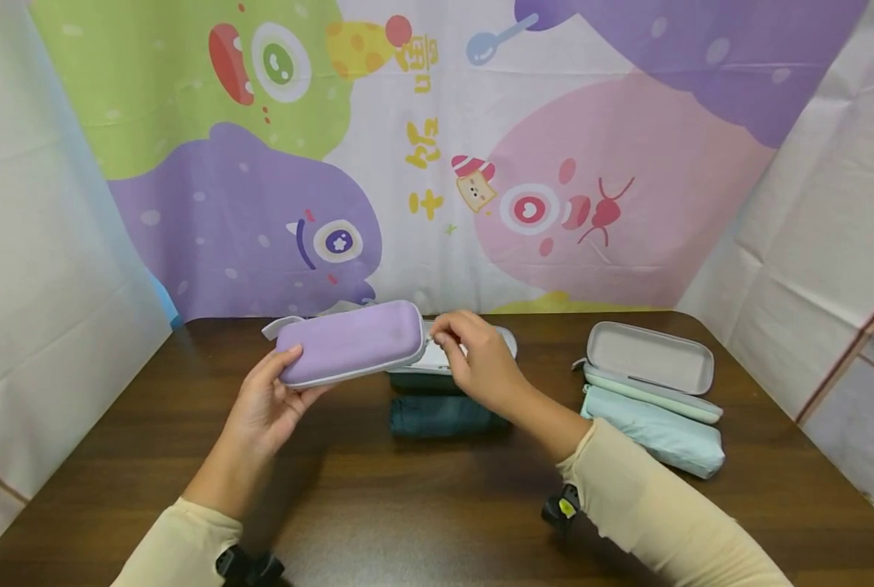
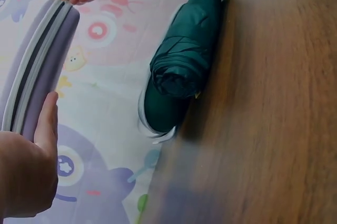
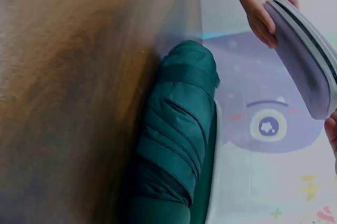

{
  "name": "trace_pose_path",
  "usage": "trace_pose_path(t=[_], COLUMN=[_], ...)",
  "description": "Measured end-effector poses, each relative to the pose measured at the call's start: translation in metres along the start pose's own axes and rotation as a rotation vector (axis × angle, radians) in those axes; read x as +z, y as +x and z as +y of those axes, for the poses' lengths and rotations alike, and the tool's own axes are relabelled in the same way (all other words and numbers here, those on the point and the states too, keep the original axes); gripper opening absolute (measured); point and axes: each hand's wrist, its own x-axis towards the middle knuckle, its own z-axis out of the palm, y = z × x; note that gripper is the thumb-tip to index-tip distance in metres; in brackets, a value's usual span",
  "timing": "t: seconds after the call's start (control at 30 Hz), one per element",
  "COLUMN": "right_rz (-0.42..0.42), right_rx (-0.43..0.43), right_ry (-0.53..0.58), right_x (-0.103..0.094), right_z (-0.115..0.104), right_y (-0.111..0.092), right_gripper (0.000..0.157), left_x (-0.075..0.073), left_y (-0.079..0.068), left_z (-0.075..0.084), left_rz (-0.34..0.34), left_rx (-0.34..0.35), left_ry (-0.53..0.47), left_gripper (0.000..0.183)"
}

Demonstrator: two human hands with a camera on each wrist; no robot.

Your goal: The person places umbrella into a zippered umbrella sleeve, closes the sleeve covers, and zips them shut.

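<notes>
A purple zippered case (image 1: 352, 338) is held up over the table, slightly tilted. My left hand (image 1: 264, 408) grips its left end, thumb on the front and the other fingers underneath. At the opposite end my right hand (image 1: 481, 359) pinches the zipper pull, which the fingertips mostly hide. Along the case's side, in the left wrist view, a dark line runs between two pale grey zipper bands (image 2: 38, 55). A grey strap loop (image 1: 279, 328) sticks out past the left end. Behind and below the hands lies a rolled dark green umbrella (image 1: 444, 417).
Right behind that umbrella sits an opened dark green case (image 1: 418, 381) with a pale lining. To the right, an opened mint case (image 1: 650, 359) with grey lining lies by a folded mint umbrella (image 1: 657, 432). A cartoon-printed curtain (image 1: 408, 269) hangs at the table's back edge.
</notes>
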Motion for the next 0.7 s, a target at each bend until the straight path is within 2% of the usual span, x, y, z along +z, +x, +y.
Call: trace_pose_path(t=[0.2,0.3,0.43,0.53,0.6,0.7], right_rz=[0.01,0.014,0.037,0.06,0.074,0.086], right_rx=[0.244,0.348,0.468,0.549,0.596,0.638], right_ry=[0.063,0.106,0.225,0.337,0.394,0.444], right_x=[-0.008,-0.009,-0.009,-0.009,-0.008,-0.007], right_z=[0.007,0.011,0.015,0.018,0.02,0.021], right_y=[0.007,0.009,0.012,0.014,0.015,0.016], right_gripper=[0.005,0.006,0.008,0.01,0.01,0.011], left_x=[0.0,-0.002,-0.01,-0.013,-0.014,-0.014], left_y=[-0.002,-0.004,-0.003,-0.003,-0.003,-0.004], left_z=[-0.003,-0.006,-0.009,-0.01,-0.011,-0.012], left_rz=[-0.005,-0.049,-0.166,-0.198,-0.197,-0.207], left_rx=[-0.079,-0.094,-0.135,-0.164,-0.174,-0.177], left_ry=[0.022,-0.046,-0.247,-0.36,-0.397,-0.378], left_gripper=[0.024,0.025,0.055,0.079,0.088,0.09])
